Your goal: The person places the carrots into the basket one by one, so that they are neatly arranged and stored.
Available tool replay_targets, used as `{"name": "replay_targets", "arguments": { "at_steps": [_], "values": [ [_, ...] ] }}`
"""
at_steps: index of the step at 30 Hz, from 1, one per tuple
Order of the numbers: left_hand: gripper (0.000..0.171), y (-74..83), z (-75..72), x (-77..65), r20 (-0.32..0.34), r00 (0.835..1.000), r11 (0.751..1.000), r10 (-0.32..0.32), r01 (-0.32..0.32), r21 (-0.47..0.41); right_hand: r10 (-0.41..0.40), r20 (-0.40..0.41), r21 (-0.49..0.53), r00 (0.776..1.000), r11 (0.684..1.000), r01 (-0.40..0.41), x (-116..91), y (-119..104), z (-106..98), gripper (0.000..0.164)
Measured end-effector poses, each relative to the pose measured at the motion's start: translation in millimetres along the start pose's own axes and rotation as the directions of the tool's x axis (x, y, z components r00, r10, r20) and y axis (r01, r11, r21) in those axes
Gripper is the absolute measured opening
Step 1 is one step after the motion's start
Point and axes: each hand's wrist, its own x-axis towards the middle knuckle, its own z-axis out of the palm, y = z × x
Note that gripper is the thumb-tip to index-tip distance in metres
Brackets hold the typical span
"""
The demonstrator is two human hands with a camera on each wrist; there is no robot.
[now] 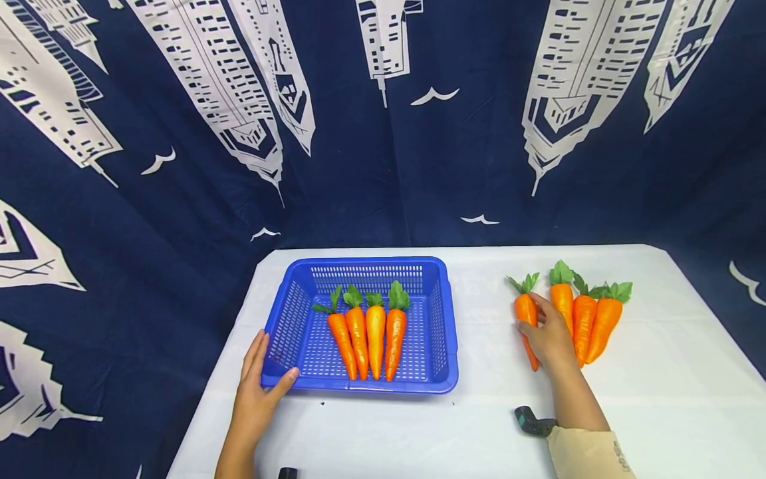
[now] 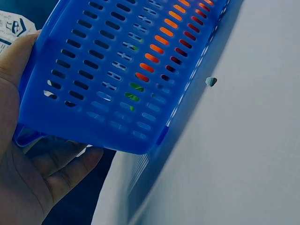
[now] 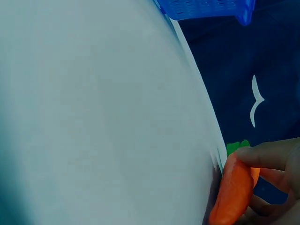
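Observation:
In the head view a blue plastic basket (image 1: pixel 450 332) stands left of centre on the table, with several orange carrots (image 1: pixel 375 332) with green leaves lying side by side in it. My left hand (image 1: pixel 254 396) holds the basket's near left corner, thumb at the front rim and fingers along the left side. The left wrist view shows this hand (image 2: pixel 28 178) close against the slotted basket wall (image 2: pixel 98 61). To the right, my right hand (image 1: pixel 550 339) pinches a carrot (image 1: pixel 526 309) between thumb and fingers; the right wrist view shows the carrot (image 3: pixel 233 190) in its grip.
Three more carrots (image 1: pixel 583 326) lie fanned out just right of my right hand. A white cloth (image 1: pixel 383 432) covers the table. Behind it hangs a dark blue curtain (image 1: pixel 389 186) with white building prints. A small dark device (image 1: pixel 529 420) is at the right wrist.

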Motion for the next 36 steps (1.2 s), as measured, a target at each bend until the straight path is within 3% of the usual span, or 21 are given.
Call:
{"name": "replay_targets", "arguments": {
  "at_steps": [16,36],
  "values": [
    [0.09,0.7,-0.5,-0.5,-0.004,1.0,1.0,-0.006,0.007,0.026,-0.064,-0.042,0.077,0.997,0.995,0.067,-1.2,-17.8,-11.2,0.075],
    [0.089,3.4,-0.9,-0.3,-0.002,1.0,1.0,-0.005,0.005,0.009,-0.111,-0.08,0.159,0.991,0.98,0.123,-23.6,-60.0,-17.0,0.081]
  ]
}}
